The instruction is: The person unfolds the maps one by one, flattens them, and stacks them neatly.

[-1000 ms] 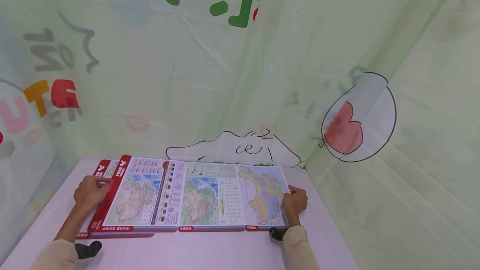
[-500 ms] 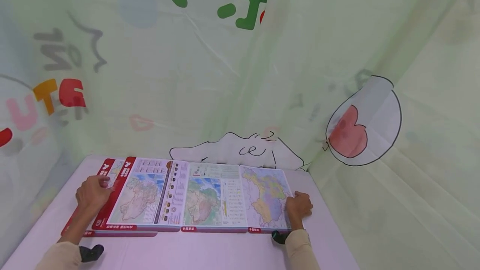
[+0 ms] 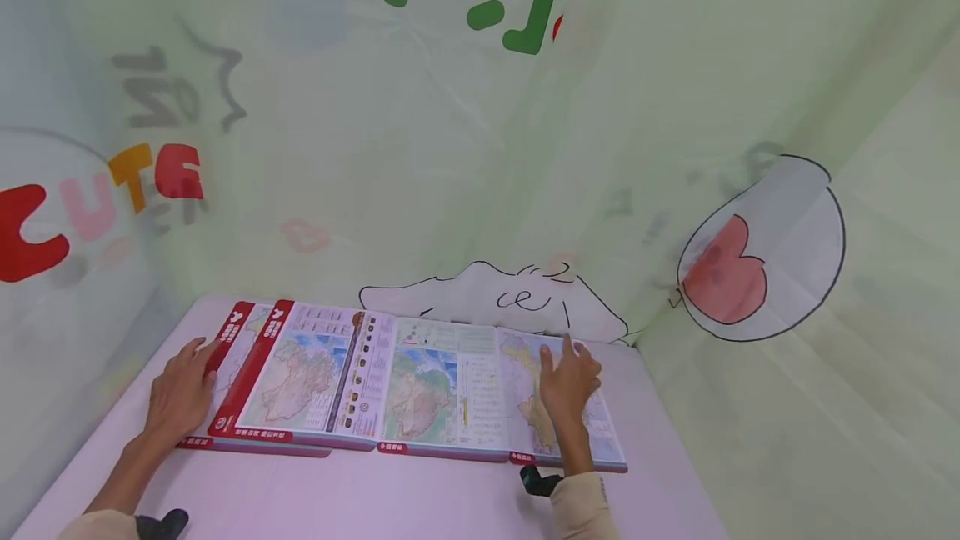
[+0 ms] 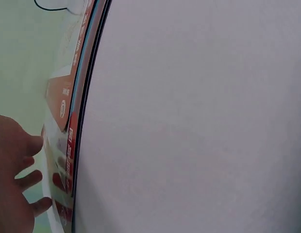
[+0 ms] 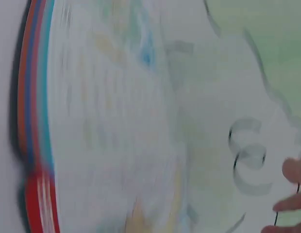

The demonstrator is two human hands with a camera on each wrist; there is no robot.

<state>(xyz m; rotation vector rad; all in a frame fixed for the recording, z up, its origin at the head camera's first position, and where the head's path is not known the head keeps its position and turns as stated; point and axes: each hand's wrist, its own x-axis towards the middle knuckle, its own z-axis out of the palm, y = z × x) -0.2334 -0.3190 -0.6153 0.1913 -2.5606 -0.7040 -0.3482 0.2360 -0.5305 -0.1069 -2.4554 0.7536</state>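
Here are the maps [image 3: 420,398], overlapping in a row across the worktop [image 3: 375,498]! Left hand [image 3: 178,390], fingers loose, is at the leftmost one's red edge; right hand [image 3: 567,382], released, fingers spread, is over the rightmost.

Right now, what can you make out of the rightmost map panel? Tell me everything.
The rightmost map panel looks like paper or card, printed partly in yellow and lilac, with a red label at its lower left corner. It lies flat, face up, its left edge beside the middle panel. The right hand hides part of the print; I cannot tell whether it touches.
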